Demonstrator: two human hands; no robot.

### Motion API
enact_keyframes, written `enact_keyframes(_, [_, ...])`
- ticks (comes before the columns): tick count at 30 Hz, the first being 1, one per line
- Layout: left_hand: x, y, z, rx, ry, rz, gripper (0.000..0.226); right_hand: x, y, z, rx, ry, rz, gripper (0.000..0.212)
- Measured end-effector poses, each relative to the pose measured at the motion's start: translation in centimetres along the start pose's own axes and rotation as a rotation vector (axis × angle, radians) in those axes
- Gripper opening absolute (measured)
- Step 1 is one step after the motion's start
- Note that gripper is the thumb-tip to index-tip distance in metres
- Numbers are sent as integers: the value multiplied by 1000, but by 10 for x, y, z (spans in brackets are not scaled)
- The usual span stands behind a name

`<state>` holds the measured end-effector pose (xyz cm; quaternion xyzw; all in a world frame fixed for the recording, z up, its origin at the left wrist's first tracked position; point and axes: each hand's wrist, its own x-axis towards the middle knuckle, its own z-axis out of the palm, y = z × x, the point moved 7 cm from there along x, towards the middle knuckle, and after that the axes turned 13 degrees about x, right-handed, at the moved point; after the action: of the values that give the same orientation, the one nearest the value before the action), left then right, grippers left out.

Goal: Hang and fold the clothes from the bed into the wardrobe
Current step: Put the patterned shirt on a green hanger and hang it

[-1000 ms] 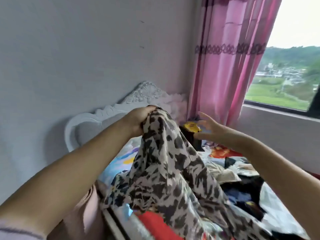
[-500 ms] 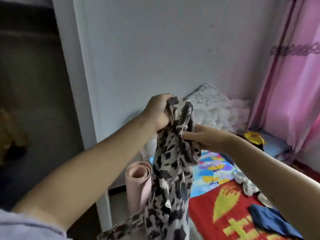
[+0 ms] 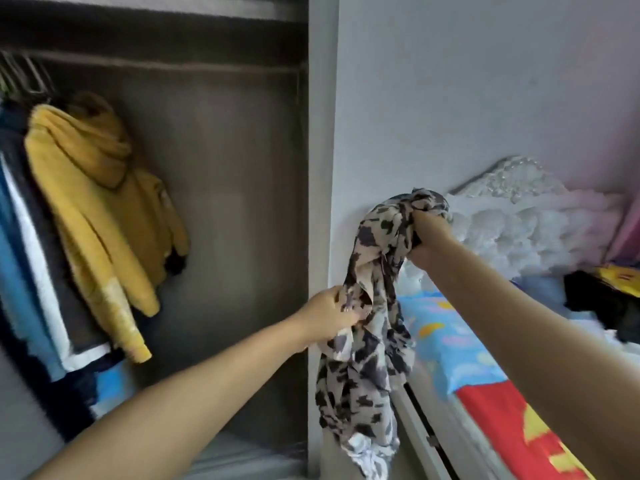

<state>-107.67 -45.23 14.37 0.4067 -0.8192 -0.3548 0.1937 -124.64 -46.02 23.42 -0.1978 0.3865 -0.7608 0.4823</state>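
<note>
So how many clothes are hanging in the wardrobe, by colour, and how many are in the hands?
Yellow, hanging: 1, the hoodie
Blue and white, hanging: 1, blurred
Spotted garment, held by left hand and right hand: 1
Total: 3

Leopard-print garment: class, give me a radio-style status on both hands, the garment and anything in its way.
Left hand grips leopard-print garment mid-length; right hand grips its bunched top. Garment hangs off the bed, beside open wardrobe. Yellow hoodie hangs left on the rail; right side free.

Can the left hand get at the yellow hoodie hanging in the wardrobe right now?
Probably not: the left hand grips the leopard-print garment, so it isn't free, though nothing stands between it and the yellow hoodie.
</note>
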Motion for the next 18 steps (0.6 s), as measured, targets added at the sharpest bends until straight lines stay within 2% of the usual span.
enact_keyframes(3, [-9, -47, -43, 21, 192, -122, 18, 11, 0, -4, -39, 78, -61, 33])
enact_keyframes(6, [-20, -59, -107, -219, 469, -125, 24, 17, 11, -16, -260, 105, -48, 30])
enact_keyframes(7, [-22, -55, -127, -319, 524, -113, 29, 17, 20, -18, -427, 86, 6, 31])
enact_keyframes(9, [-18, -40, -159, -434, 516, -64, 37, 11, 40, -11, -966, -42, 84, 39])
enact_keyframes(10, [-13, -29, -168, -440, 465, -44, 37, 8, 49, 0, -1232, -154, 85, 51])
enact_keyframes(11, [-9, -18, -174, -423, 406, -26, 37, 1, 62, 19, -1369, -313, 63, 71])
enact_keyframes(12, [-4, -8, -177, -391, 355, -17, 36, -12, 78, 45, -1356, -516, 50, 86])
enact_keyframes(13, [1, -2, -178, -348, 311, -16, 37, -26, 92, 72, -1260, -689, 38, 86])
enact_keyframes(14, [6, 2, -177, -300, 281, -21, 37, -35, 105, 97, -1170, -828, -14, 69])
enact_keyframes(15, [11, 2, -178, -258, 270, -24, 35, -36, 116, 114, -1120, -853, -82, 41])
enact_keyframes(16, [17, -2, -181, -240, 287, -36, 30, -31, 121, 128, -1078, -809, -162, 14])
enact_keyframes(17, [22, -10, -188, -263, 324, -55, 23, -20, 123, 138, -1039, -734, -235, 10])
enact_keyframes(18, [26, -21, -197, -328, 369, -62, 17, -7, 123, 144, -998, -637, -261, 19])
